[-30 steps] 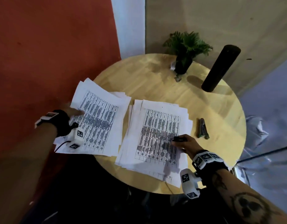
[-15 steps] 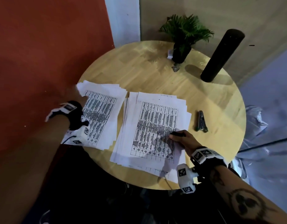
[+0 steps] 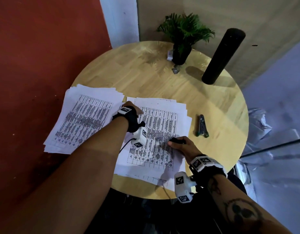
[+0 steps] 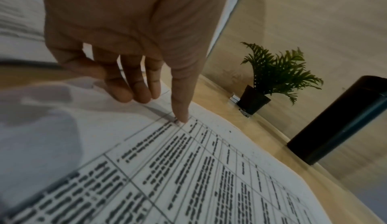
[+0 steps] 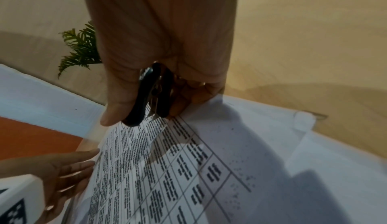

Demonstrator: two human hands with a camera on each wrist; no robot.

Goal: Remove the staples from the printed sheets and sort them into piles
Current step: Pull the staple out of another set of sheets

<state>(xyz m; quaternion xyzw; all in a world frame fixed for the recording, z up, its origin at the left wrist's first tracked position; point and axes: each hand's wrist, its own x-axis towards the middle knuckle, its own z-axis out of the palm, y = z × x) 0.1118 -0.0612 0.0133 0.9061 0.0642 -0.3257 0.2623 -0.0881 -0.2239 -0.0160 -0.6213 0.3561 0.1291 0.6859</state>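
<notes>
Your right hand (image 3: 183,146) holds a small black claw-type staple remover (image 5: 146,95) pinched between thumb and fingers, low on the right-hand stack of white printed table sheets (image 3: 162,125) at six o'clock on the round pale wooden table (image 3: 171,85). Your left hand (image 3: 132,109), relaxed with its forefinger extended, touches that stack's ten-o'clock corner. If that light hold slips as you pull, the corner may tear; the loosely fanned stack could slide into the left-hand pile of white printed sheets (image 3: 88,119) at nine o'clock.

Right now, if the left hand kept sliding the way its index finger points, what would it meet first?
Probably only more paper: the left hand has its index fingertip on the right pile of printed sheets. Past the pile's far edge comes bare table, then roughly the potted plant, though depth is unclear.
</notes>
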